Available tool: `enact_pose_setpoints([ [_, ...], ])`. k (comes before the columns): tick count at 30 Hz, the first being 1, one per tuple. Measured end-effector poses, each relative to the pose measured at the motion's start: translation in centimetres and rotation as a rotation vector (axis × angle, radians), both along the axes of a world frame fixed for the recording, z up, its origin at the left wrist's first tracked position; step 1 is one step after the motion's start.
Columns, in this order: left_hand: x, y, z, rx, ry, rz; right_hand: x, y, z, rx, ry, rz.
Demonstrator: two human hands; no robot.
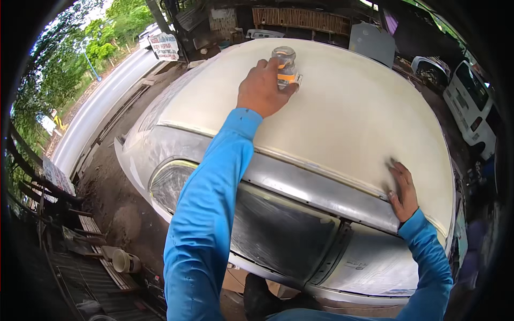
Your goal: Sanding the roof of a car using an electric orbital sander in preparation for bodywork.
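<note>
A cream-coated vehicle roof [342, 117] spreads in front of me. My left hand [265, 88] reaches across to its far part, fingers curled round a small, greyish, round-topped object with an orange band [287, 77]. That object rests on the roof; its exact kind is unclear, and my hand covers part of it. At the roof's near right edge, my right hand [402, 192] lies with its fingers apart, holding nothing. Below the roof edge runs a bare grey metal strip [316, 184], above side windows [284, 230] covered in clear film.
A road [101, 117] passes at the left beyond a dirt strip. A pale bucket [126, 261] stands at the lower left beside wooden planks. White vehicle body parts [468, 107] stand at the right, and a grey panel [372, 44] leans behind the roof.
</note>
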State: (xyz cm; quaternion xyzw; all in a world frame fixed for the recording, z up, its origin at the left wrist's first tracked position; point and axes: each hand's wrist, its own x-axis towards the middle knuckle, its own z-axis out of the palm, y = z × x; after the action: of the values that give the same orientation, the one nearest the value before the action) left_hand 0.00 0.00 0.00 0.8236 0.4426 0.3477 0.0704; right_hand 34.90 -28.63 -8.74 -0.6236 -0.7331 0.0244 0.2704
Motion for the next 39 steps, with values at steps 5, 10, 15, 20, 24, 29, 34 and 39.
enact_pose_setpoints([
  [5,8.2,12.4,2.6,0.03,0.212,0.188,-0.8,0.2,1.0,-0.032,0.087,-0.081],
  [10,10.5,19.0,1.8,-0.166,0.368,0.22,-0.9,0.7,1.3,-0.016,0.095,-0.13],
  [15,10.3,19.0,1.4,-0.162,0.327,0.187,-0.9,0.6,1.2,-0.017,0.069,-0.171],
  [20,10.2,17.8,2.6,-0.112,0.345,0.205,-0.7,0.4,1.7,0.015,0.055,-0.169],
  [24,11.0,18.5,2.7,-0.17,0.433,0.202,-0.4,0.2,1.5,0.036,0.056,-0.151],
  [29,11.2,17.5,2.9,-0.207,0.434,0.252,-0.1,0.1,1.6,0.057,0.046,-0.145],
  [34,8.1,18.2,2.8,-0.224,0.509,0.247,-0.2,-0.1,1.7,0.063,0.019,-0.149],
  [39,-0.4,23.2,1.2,-0.25,0.443,0.302,0.0,0.1,1.7,0.077,-0.018,-0.164],
])
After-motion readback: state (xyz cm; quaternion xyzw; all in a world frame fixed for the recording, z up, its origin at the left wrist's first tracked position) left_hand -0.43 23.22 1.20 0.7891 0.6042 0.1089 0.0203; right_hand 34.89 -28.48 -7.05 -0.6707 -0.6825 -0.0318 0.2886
